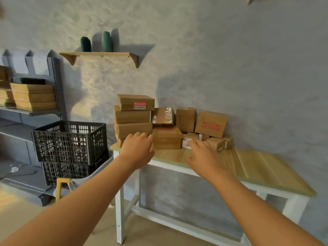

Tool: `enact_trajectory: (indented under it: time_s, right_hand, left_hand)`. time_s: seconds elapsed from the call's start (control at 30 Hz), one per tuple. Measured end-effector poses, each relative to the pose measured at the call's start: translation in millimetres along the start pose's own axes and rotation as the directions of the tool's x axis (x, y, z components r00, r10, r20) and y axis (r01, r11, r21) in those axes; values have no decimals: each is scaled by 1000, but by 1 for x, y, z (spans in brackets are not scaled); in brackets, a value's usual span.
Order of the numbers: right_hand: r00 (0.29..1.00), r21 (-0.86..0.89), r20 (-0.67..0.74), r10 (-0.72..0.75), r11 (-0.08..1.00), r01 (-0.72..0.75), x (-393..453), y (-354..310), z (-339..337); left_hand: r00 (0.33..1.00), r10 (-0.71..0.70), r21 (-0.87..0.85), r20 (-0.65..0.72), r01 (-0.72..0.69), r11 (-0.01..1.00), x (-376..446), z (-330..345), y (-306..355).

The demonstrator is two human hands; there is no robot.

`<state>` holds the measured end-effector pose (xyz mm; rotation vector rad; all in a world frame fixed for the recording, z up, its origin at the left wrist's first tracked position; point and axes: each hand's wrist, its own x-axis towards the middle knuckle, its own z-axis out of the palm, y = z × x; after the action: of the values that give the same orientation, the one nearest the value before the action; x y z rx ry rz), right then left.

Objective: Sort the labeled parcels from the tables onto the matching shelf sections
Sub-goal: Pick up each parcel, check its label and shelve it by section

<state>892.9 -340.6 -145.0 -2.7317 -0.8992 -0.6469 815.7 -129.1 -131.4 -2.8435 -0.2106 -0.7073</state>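
Off at my nine o'clock stands the grey shelf rack [58, 96], with flat brown boxes [33, 97] already stacked on one level, and two black crates [70, 142] piled just beside it, between the rack and the table [257, 167]. Straight ahead at twelve o'clock the parcels sit crowded at the table's left end against the wall. My left hand [137, 148] is at about eleven o'clock, fingers loosely curled, knuckles up against the bottom of the tall stack of parcels [134, 119]; it looks to be touching the lowest box, though I cannot tell whether it has any hold on it. Those boxes lie flat, long axis running from nine to three along the wall, the top one showing a red label toward me. Just right of the stack is a lower brown parcel [166, 138], long axis the same way. My right hand [202, 155] is at about one o'clock, fingers spread and straight, holding nothing, fingertips near a small parcel with a white label [188, 142]. I judge that small one the nearer pick for the right hand. Further right stands a box with red print [211, 124], tilted back against the wall.
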Motion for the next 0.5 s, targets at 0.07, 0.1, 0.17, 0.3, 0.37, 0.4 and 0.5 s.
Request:
enact_trajectory:
  time_s: [0.07, 0.1, 0.17, 0.3, 0.37, 0.4, 0.5]
  right_hand:
    - [1000, 9, -2, -16, 1000, 16, 34, -6, 18]
    - [1000, 16, 2, -28, 999, 28, 51, -9, 27]
    - [998, 29, 5, -58, 998, 58, 85, -15, 47]
    - [995, 85, -28, -97, 991, 99, 158, -25, 88]
    - [993, 125, -32, -110, 986, 113, 194, -28, 108]
    - [992, 137, -37, -117, 983, 121, 212, -29, 118]
    - [992, 159, -46, -120, 979, 126, 265, -34, 140]
  left_hand:
    - [1000, -12, 10, -11, 12, 1000, 23, 15, -20]
    - [1000, -23, 12, -8, 23, 1000, 35, 23, -30]
    - [999, -46, 20, 2, 46, 999, 58, 41, -49]
    - [998, -58, 75, -20, 59, 995, 110, 81, -86]
    - [997, -72, 107, -21, 74, 992, 136, 99, -105]
    - [997, -78, 125, -18, 80, 989, 150, 106, -116]
    - [994, -112, 150, -2, 111, 982, 184, 125, -150]
